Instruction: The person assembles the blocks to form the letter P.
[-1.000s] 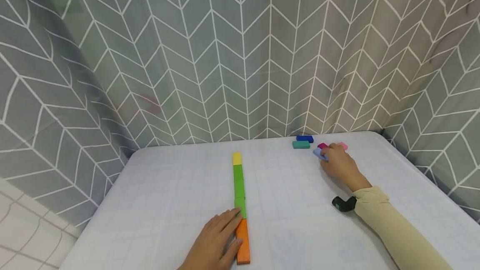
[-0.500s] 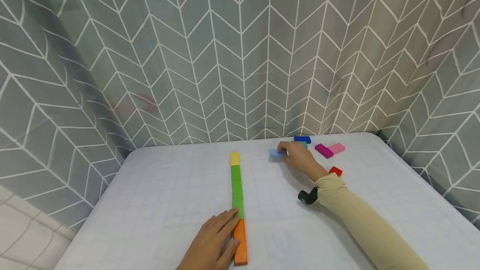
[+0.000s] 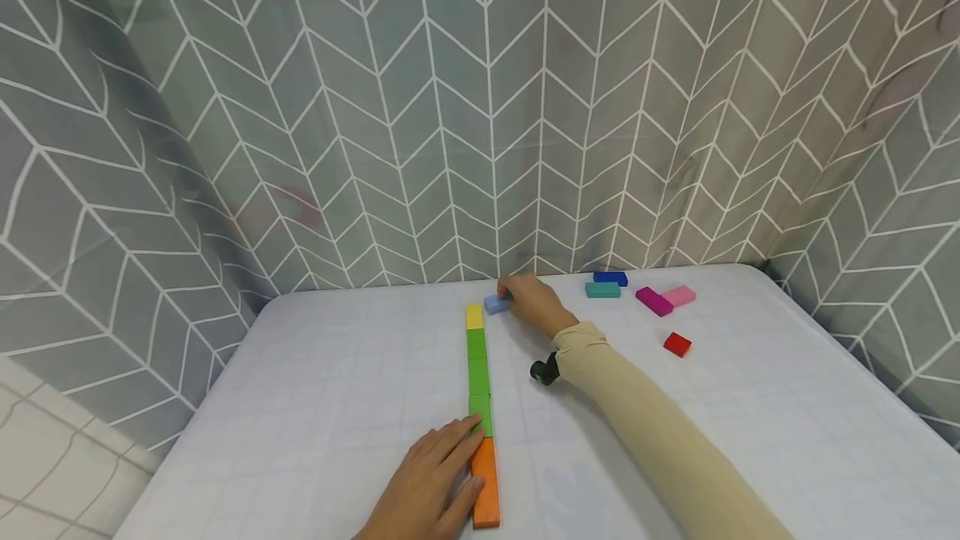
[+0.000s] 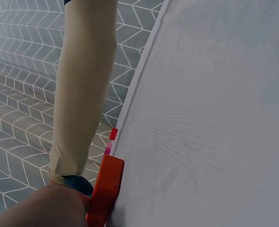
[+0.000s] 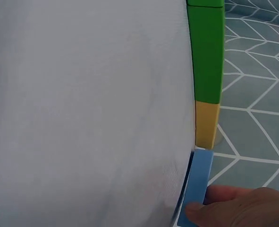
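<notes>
1. Here is the yellow block (image 3: 474,317), far end of a straight row on the white table (image 3: 337,407), and everything gets placed from it.
2. Right hand (image 3: 534,304): thumb and fingers pinch the light-blue block (image 3: 494,304), closed to its width, just to the right of the yellow block and slightly beyond it. Whether the two touch, or whether the light-blue one rests on the table, I can't tell; the hand hides its right end.
3. Coming from the yellow block toward the person: three green blocks (image 3: 478,377) end to end, then the orange block (image 3: 486,490).
4. Left hand (image 3: 431,477), well nearer the person than the yellow block: fingers fairly straight, not wrapped round anything, lying over the nearest green block, with the thumb at the orange one's left edge.
5. Well to the yellow block's right and a little beyond: the dark-blue block (image 3: 611,278), the teal block (image 3: 603,290) just in front of it. Farther right, the magenta block (image 3: 653,301) and pink block (image 3: 679,296) meet; the red block (image 3: 677,345) lies nearer the person.
6. The beige sleeve (image 3: 660,432) slants across, between the row and that red one.
7. Beyond the yellow block hangs a grey curtain (image 3: 375,107) with white chevrons.
</notes>
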Available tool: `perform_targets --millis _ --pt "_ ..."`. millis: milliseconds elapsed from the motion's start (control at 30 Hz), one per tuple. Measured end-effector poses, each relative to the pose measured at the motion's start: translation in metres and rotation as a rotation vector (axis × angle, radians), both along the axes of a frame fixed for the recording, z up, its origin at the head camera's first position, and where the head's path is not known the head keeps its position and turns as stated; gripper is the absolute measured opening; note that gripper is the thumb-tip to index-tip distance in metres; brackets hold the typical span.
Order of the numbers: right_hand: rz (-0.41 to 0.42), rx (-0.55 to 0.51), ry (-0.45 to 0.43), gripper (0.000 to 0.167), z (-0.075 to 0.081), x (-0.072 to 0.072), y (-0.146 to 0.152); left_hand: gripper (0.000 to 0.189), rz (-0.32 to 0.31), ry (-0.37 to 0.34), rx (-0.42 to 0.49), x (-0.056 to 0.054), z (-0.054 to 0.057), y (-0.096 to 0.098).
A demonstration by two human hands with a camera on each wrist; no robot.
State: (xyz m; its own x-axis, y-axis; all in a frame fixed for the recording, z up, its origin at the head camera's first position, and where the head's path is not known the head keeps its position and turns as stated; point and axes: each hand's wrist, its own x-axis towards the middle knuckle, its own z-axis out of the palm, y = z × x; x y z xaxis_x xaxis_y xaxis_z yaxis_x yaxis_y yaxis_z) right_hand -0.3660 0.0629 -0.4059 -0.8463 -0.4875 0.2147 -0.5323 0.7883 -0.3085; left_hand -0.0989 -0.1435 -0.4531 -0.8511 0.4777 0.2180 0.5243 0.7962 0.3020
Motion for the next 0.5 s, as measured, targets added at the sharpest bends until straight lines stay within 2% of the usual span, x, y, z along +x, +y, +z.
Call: perform_targets --millis 300,500 --pt "-0.003 0.007 -0.058 0.031 -0.001 -0.001 -0.007 0.056 0.008 -0.013 0.001 -0.001 -0.001 0.002" --pt "-0.014 0.010 -0.056 0.032 0.009 -0.004 0.016 0.056 0.004 0.029 0.004 0.000 -0.003 0.002"
